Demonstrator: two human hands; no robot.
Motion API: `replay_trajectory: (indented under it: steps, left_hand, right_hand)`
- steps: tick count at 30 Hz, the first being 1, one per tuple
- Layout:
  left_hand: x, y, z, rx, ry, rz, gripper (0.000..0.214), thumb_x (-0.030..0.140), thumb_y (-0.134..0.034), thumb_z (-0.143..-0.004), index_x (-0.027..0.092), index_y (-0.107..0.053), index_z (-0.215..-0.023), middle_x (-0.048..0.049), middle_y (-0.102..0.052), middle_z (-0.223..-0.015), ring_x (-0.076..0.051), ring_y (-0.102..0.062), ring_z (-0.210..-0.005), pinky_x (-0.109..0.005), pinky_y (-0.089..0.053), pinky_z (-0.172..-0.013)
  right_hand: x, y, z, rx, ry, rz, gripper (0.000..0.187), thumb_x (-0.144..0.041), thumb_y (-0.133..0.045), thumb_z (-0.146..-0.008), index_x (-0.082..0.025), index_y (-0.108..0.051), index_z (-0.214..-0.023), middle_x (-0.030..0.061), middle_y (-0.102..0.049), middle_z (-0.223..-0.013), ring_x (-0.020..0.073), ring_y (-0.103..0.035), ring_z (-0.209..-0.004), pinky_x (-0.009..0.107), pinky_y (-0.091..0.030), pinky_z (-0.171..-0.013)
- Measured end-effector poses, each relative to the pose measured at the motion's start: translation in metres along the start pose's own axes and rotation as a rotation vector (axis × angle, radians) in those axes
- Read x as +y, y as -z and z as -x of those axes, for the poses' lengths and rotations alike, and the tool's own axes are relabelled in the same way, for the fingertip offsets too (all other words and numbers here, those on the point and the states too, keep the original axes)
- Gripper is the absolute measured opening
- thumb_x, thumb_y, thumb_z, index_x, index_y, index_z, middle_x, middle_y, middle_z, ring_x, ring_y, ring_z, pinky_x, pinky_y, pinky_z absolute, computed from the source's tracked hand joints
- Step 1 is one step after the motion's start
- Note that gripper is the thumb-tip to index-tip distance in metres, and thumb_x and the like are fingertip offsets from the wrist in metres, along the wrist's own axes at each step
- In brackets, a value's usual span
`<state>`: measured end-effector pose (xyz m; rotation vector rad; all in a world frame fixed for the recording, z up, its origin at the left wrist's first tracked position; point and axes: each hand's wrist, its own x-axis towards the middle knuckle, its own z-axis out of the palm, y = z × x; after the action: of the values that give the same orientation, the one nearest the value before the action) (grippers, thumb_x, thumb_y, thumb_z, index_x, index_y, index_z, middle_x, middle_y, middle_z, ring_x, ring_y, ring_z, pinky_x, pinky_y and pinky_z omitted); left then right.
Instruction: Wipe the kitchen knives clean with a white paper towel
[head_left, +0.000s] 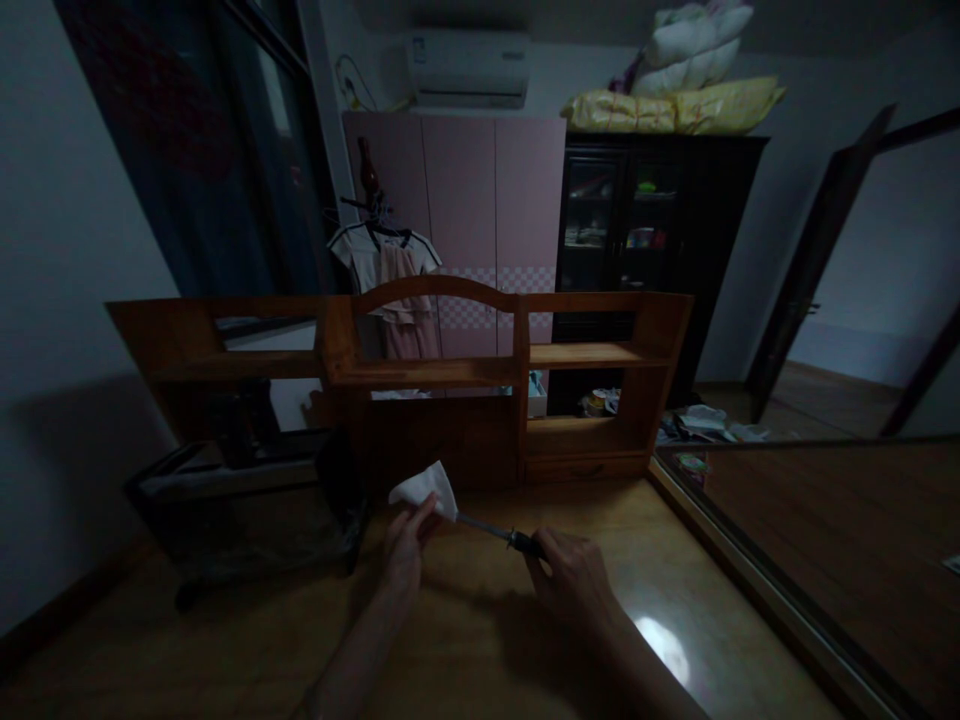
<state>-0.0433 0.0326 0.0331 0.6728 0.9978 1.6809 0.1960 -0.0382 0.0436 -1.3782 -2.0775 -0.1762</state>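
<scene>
My left hand [407, 545] pinches a white tissue [426, 489] around the tip of a screwdriver's metal shaft [484, 526]. My right hand [574, 578] is wrapped round the screwdriver's dark handle [523, 542]. Both hands hover over a wooden desk top [480, 640], and the tool lies nearly level between them. The room is dim.
A wooden shelf unit [420, 370] stands at the back of the desk. A dark mesh basket [247, 500] sits on the left. Behind are a pink wardrobe [487, 210], hanging clothes [390, 280], a dark cabinet [645, 230] and an open door [817, 260].
</scene>
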Motion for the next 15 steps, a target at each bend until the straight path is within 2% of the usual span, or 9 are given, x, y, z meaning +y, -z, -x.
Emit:
replay_trajectory:
  steps: [9, 15]
  left_hand:
    - [-0.002, -0.001, 0.004, -0.057, 0.006, -0.001, 0.03, 0.028, -0.08, -0.054, 0.013, -0.065, -0.075, -0.0015, -0.064, -0.07, -0.015, -0.062, -0.067, -0.024, -0.05, -0.067]
    - [-0.012, -0.011, 0.017, -0.256, 0.111, 0.031, 0.037, 0.024, -0.079, -0.061, 0.012, -0.067, -0.095, -0.0092, -0.068, -0.098, -0.02, -0.065, -0.085, -0.03, -0.052, -0.079]
  right_hand:
    - [-0.001, -0.002, 0.002, 0.043, -0.042, -0.017, 0.008, -0.02, -0.047, -0.083, -0.019, -0.053, -0.078, 0.0033, -0.062, -0.07, 0.0139, -0.057, -0.064, 0.023, -0.029, -0.06]
    - [-0.006, -0.003, 0.003, 0.05, -0.083, -0.066, 0.007, -0.02, -0.047, -0.082, -0.02, -0.053, -0.079, 0.0022, -0.061, -0.069, 0.0135, -0.057, -0.063, 0.023, -0.029, -0.059]
